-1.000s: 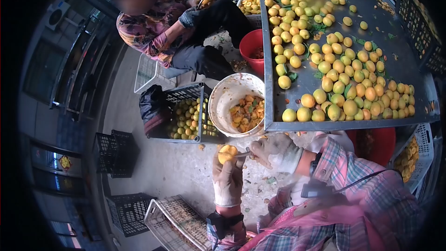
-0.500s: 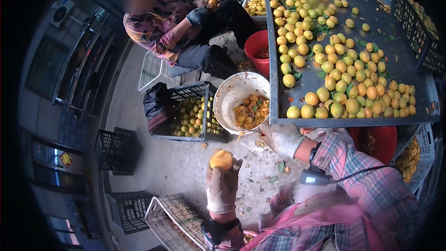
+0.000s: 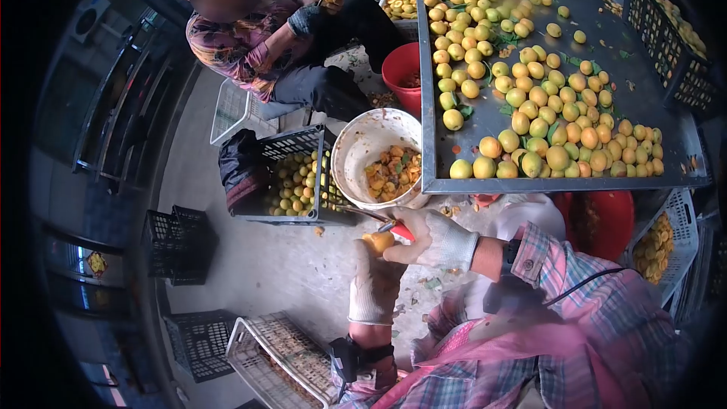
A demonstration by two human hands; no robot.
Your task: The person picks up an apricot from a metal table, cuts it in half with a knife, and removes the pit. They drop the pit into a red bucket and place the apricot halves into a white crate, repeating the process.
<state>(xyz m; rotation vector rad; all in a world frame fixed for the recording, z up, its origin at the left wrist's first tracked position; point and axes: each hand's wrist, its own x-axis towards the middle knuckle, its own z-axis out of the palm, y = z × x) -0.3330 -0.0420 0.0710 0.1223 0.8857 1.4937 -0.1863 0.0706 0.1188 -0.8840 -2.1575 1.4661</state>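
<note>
Yellow fruit on metal table

Ahead: passage was barred by the bench edge, loaded with fruit up to its near rim.
Ahead-left: the white bucket and black crate were set touching; only a narrow gap was left to the right hand.
Left: bare floor was left open between black crate and white crate.
Right: room was closed by a red tub.
</note>
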